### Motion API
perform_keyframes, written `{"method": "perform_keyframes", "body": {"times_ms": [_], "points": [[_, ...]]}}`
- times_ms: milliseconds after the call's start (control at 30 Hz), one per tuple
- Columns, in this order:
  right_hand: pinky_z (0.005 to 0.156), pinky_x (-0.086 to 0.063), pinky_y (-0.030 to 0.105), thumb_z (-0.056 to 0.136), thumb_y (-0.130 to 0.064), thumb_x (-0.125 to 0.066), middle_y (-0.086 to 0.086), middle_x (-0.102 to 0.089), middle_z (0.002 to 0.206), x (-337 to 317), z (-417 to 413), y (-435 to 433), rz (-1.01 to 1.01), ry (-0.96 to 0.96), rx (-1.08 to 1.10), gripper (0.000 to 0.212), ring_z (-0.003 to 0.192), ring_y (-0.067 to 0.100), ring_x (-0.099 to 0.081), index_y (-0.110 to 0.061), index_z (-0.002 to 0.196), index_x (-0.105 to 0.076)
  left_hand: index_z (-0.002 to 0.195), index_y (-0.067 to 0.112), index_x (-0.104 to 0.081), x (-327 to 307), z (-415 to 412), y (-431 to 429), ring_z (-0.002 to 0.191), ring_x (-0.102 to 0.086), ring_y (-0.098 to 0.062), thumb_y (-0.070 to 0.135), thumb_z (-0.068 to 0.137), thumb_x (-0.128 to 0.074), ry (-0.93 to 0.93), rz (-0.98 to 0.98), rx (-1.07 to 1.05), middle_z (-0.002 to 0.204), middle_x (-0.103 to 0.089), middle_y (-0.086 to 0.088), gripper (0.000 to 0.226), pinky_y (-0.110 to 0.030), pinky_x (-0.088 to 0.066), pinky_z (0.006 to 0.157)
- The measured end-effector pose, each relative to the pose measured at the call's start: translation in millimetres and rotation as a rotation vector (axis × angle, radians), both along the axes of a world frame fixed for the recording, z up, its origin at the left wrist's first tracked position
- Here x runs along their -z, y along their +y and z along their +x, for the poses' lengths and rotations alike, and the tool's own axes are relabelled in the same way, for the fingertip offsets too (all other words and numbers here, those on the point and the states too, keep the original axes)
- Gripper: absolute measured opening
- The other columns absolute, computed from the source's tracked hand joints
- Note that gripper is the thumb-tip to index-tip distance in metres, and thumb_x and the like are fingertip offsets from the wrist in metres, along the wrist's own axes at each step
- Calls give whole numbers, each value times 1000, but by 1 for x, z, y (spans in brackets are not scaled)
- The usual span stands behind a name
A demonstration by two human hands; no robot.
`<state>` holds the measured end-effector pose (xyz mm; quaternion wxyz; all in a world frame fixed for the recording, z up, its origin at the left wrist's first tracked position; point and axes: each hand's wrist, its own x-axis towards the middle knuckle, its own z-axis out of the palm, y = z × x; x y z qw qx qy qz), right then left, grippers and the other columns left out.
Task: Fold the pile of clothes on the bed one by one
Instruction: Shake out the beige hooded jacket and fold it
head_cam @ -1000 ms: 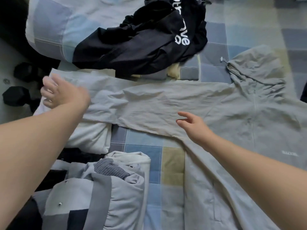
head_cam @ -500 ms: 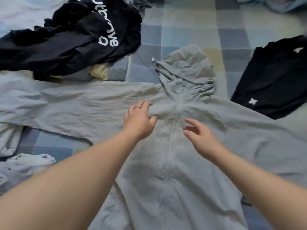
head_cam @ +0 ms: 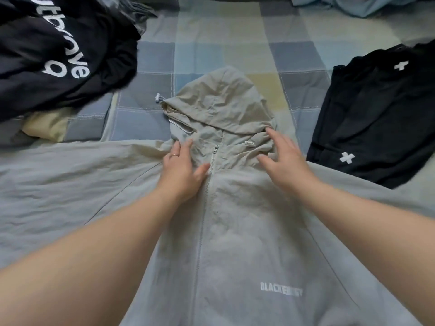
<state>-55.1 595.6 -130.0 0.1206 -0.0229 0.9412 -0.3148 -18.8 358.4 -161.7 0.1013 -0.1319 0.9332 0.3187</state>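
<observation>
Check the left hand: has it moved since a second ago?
Yes. The left hand went from the grey zip-up hooded jacket's sleeve end to its collar, beside the zipper pull.

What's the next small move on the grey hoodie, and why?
Probably fold the hood down onto the chest. The grey hoodie lies face up, zipped, sleeves spread, and the left hand and right hand rest open at the collar on either side of the zipper, just below the rumpled hood.
</observation>
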Motion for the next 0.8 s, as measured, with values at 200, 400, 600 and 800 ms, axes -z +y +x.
{"method": "perform_keyframes", "body": {"times_ms": [200,400,600,800], "points": [[124,-18,44,91,-60,-54,1,-21,165,57,-75,-19,-117,38,116,86,152,21,-19,-27,160,-16,157,26,-16,45,-63,-3,146,-31,-27,70,87,-56,339,47,-401,161,-27,-5,92,-55,-24,113],[111,-22,48,84,-82,-43,4,-44,144,80,-118,-28,67,161,429,75,138,29,-38,-33,141,-49,146,25,-40,49,-132,-17,138,-42,-23,81,85,-45,441,143,-648,146,-51,4,82,-44,-22,113],[98,-26,39,89,-60,-54,-9,-64,96,91,-131,-34,-4,246,527,29,112,25,-57,-33,97,-60,106,41,-61,46,-164,-39,119,-56,-29,97,60,-35,273,258,-602,110,-71,8,77,-44,-31,107],[93,-36,37,81,-48,-63,-8,-66,79,95,-128,-28,-235,229,473,16,86,19,-61,-32,83,-66,83,37,-75,41,-154,-49,96,-71,-23,52,80,-68,341,501,-467,87,-74,9,17,-48,-54,97]]}}
